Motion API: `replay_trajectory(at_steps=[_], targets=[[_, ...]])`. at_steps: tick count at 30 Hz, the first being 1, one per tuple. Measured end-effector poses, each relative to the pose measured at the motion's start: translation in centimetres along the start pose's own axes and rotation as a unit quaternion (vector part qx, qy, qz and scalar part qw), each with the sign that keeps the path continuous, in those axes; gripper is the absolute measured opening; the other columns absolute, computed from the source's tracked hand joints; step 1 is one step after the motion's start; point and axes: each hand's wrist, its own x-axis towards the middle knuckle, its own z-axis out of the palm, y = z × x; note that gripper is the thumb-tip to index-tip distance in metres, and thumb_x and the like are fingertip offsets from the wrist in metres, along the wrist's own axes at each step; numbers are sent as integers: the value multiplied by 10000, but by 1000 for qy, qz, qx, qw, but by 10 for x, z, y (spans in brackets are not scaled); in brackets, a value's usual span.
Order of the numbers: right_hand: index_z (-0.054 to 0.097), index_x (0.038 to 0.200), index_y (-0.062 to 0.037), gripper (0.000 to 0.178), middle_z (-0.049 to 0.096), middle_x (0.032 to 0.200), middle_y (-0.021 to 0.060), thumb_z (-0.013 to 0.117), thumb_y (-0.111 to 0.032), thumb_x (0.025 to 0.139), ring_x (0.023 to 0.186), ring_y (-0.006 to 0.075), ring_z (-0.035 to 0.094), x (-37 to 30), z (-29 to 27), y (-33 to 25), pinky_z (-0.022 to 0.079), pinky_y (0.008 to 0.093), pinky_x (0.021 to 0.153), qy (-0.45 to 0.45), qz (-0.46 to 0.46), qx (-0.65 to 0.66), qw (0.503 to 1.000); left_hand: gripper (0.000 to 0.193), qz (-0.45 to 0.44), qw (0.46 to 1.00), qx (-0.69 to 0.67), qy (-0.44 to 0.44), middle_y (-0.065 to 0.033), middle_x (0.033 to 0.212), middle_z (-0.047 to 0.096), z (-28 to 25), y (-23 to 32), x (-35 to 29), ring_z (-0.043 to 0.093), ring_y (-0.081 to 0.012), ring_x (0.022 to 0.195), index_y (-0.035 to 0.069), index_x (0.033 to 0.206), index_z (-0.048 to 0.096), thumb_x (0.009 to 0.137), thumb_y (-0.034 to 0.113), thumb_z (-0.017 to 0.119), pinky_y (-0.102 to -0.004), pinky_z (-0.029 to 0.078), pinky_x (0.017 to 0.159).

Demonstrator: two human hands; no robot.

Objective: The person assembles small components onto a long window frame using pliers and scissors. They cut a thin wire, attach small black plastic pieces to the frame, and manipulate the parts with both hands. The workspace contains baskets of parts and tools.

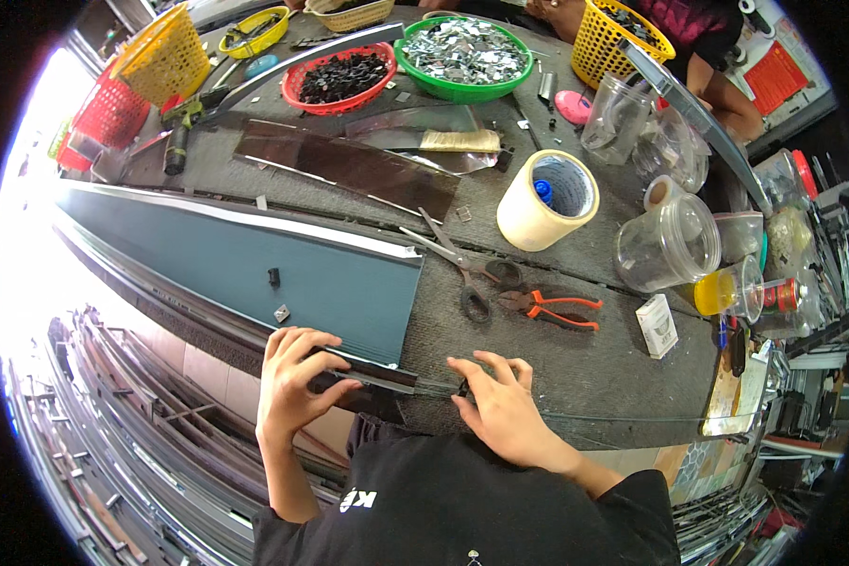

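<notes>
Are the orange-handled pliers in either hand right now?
No, the orange-handled pliers lie on the table beside the scissors, apart from both hands.

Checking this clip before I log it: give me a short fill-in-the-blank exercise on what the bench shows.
1. The left hand grips the near end of a dark ____ at the bench edge.
2. The pliers lying right of the scissors have ____ handles.
3. The green bowl holds small ____ metal pieces, and the red bowl holds black ones.
4. The right hand rests on the ____ mat.

Missing words: strip; orange; silver; grey
</notes>
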Motion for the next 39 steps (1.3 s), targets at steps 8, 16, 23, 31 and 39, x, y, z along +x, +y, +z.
replay_trajectory(at_steps=[8,16,23,31,39], targets=[[483,1367,-17,521,613,1254,158,676,-118,894,1126,307,594,15,38,5,450,404,981,31,-22,258,965,498,14,999,26,-30,-18,1023,662,14,21,9,598,-244,1040,143,972,669,593,405,857,-426,387,983],[433,1394,29,507,525,1395,213,610,19,919,1298,311,527,18,39,0,438,392,1076,65,-37,460,885,386,91,995,27,-9,-5,864,621,20,27,28,619,-222,947,131,916,684,674,408,800,-394,424,948],[431,1391,49,490,504,1420,237,584,51,926,1292,331,540,14,35,3,436,396,1066,158,-92,456,871,453,120,992,-1,23,-1,823,655,16,47,48,653,-198,764,134,899,700,585,430,837,-336,494,746],[435,1395,56,494,511,1411,241,572,64,921,1295,344,536,11,29,2,434,411,1069,159,-75,486,856,425,144,989,11,35,26,834,648,8,51,53,636,-162,744,144,906,700,611,419,835,-298,464,672],[396,1417,63,529,467,1449,251,554,71,912,1307,340,523,16,17,-3,428,422,1085,134,-107,468,867,458,173,982,16,71,25,807,657,7,54,53,640,-158,683,139,892,714,559,421,852,-287,468,624]])
